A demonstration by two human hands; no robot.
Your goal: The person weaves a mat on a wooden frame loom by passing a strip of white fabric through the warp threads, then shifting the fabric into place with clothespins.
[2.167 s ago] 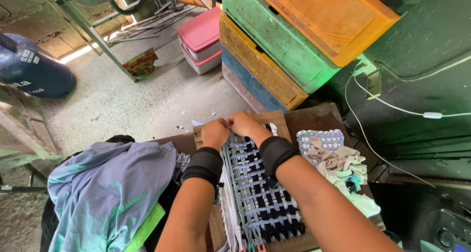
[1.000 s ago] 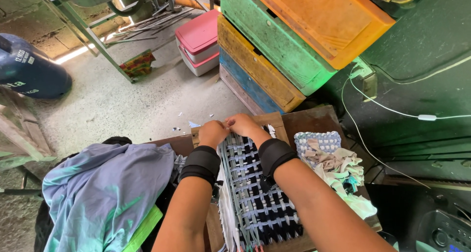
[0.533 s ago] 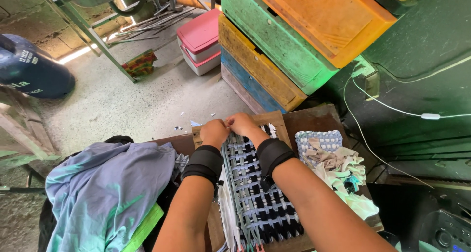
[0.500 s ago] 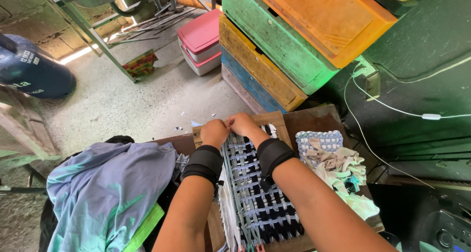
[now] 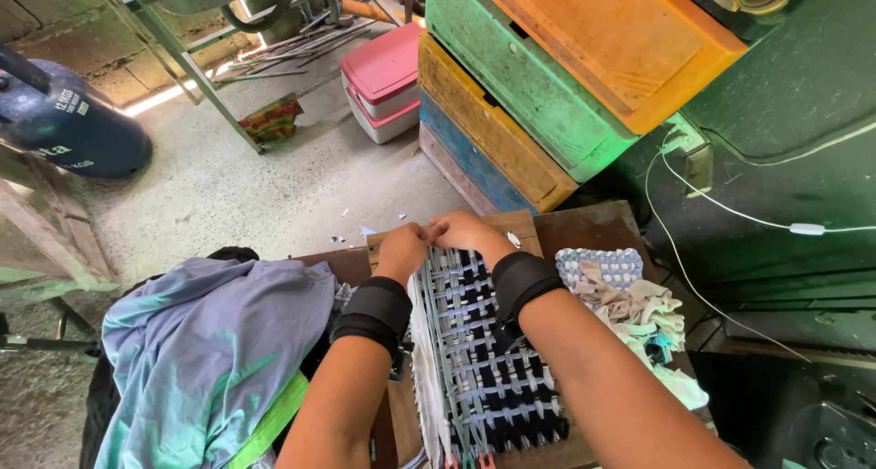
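Both hands, left hand [image 5: 401,247] and right hand [image 5: 465,232], stay pinching the woven mat [image 5: 479,350].

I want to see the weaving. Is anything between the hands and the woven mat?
Nothing visible. The left hand and right hand both rest directly on the far edge of the woven mat. The pile of cloth scraps lies off to its right side.

one head view, looking steeply down, close over both hands, floor and stacked crates [image 5: 547,95] beyond them.
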